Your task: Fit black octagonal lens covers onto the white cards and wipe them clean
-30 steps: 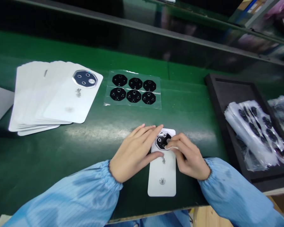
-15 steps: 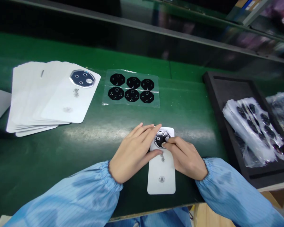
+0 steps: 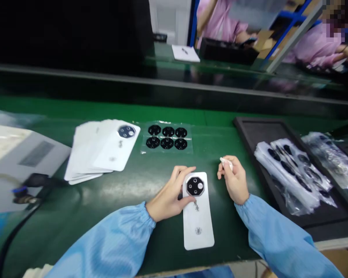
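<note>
A white phone back cover (image 3: 198,222) lies near the front edge of the bench, its black octagonal camera panel (image 3: 195,186) at the far end. My left hand (image 3: 171,195) grips the cover's left edge beside that panel, thumb on the near side and fingers at the far side. To the right, my right hand (image 3: 234,177) is raised apart from the cover, pinching a small crumpled piece of whitish film (image 3: 226,163). Beyond the hands, a clear sheet of black octagonal stickers (image 3: 167,143) lies flat.
Fanned white back covers (image 3: 104,148) lie at the left, near a grey device (image 3: 46,154) with a black cable. At the right, a black tray (image 3: 246,129) holds bagged sticker strips (image 3: 292,173). People in pink (image 3: 220,19) are behind the glass partition.
My right hand has left the camera panel and moved right with a piece of film in its fingers. The left hand has moved to the cover's edge. The camera view has tilted up.
</note>
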### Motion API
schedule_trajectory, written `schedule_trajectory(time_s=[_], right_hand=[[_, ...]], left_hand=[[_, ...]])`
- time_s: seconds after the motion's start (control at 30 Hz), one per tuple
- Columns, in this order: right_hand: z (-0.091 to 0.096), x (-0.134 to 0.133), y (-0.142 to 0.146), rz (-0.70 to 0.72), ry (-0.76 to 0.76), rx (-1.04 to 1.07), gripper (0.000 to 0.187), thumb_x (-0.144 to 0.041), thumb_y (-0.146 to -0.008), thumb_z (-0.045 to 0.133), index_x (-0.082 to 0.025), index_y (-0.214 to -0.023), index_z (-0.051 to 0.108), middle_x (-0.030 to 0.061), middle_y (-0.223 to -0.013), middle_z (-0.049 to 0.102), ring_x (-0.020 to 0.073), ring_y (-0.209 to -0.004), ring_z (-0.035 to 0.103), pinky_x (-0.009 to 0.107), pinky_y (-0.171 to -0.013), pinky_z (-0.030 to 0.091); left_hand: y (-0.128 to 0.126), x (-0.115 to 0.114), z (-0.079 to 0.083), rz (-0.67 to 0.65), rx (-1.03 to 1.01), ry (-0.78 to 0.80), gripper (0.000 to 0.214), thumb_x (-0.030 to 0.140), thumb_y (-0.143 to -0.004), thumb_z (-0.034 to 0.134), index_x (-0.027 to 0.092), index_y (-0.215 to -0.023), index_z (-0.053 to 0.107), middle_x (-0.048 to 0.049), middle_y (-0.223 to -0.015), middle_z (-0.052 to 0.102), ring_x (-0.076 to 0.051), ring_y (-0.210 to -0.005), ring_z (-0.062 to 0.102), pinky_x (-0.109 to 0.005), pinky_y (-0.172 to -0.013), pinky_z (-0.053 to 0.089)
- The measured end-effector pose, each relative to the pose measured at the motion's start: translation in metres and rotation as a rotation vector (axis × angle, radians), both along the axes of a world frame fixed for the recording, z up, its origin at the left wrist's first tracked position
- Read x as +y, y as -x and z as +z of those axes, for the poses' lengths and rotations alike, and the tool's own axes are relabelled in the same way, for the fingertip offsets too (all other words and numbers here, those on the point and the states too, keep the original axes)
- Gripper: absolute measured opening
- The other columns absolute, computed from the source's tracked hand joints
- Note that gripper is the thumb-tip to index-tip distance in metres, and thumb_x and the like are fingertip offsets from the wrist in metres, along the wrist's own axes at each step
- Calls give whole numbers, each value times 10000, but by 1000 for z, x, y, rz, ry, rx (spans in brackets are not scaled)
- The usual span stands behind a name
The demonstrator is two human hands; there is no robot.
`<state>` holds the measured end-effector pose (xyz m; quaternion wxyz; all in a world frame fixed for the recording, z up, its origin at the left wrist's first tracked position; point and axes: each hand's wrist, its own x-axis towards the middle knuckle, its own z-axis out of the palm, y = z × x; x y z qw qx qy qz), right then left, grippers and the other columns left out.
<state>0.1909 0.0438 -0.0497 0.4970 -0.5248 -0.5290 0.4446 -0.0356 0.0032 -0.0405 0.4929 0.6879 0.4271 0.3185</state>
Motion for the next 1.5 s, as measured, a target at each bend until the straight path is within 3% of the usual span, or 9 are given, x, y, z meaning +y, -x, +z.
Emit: schedule_trajectory(time_s=[0.13,0.23,0.37,0.47,0.6,0.73,0.93,1.2,1.5], right_hand=[[7,4,4,18,-45,82,216,-432,-924,502,-232,-971,434,-48,-690,500,98,-507,488,215,-414,415],[31,6,10,44,-131,97,268,-420,-912,533,-235,-1067,416,-67,-643,495,95,-465,474,207,-386,419],[103,5,25,61,-307,135,256,-394,-922,543,-260,-1090,403,-68,-665,523,101,-491,511,217,-413,458],[168,-9,37,56,-501,202,184,-352,-923,560,-255,-1029,444,-47,-697,559,115,-551,559,223,-442,478],[220,-44,52,11,-666,312,106,-313,-925,555,-229,-980,523,-15,-706,596,98,-510,540,185,-389,443],[223,-70,72,-63,-747,290,75,-299,-927,546,-228,-913,565,-10,-666,597,86,-465,517,162,-359,416],[220,-78,93,-67,-810,126,65,-219,-900,567,-241,-872,621,1,-733,592,87,-490,498,191,-379,389],[219,-70,90,-85,-1004,-86,171,-81,-847,585,-220,-930,641,30,-793,626,141,-659,601,228,-460,441],[220,-68,89,-93,-991,-153,171,-90,-852,590,-224,-942,645,30,-787,630,136,-620,588,235,-413,426]], left_hand=[[-1,11,1,153,-424,360,818,210,-699,765,242,-1372,301,-166,-1385,421,-274,-1022,646,-320,-670,576],[2,30,25,219,-499,293,844,287,-756,735,161,-1397,201,-186,-1170,625,-255,-897,700,-397,-777,567],[8,43,107,271,-577,99,850,297,-802,710,194,-1443,161,-126,-1023,715,-245,-855,713,-370,-753,567],[7,29,176,276,-636,-68,764,305,-805,713,225,-1426,274,-92,-971,738,-231,-793,717,-341,-699,580],[0,-8,222,521,-654,-223,558,375,-773,734,187,-1259,531,-50,-801,749,-165,-595,678,-206,-518,535],[-6,-33,225,754,-660,-293,419,430,-728,753,163,-1037,661,-17,-645,712,-101,-443,568,-135,-395,426],[-9,-45,226,861,-659,-255,436,476,-682,760,179,-996,700,-7,-576,666,-95,-439,517,-131,-396,392],[-8,-45,226,891,-601,-246,375,466,-715,719,204,-983,735,44,-452,473,-81,-401,390,-155,-364,304],[-10,-44,226,869,-653,-248,296,401,-741,704,235,-983,740,37,-471,523,-75,-405,388,-148,-361,296]])
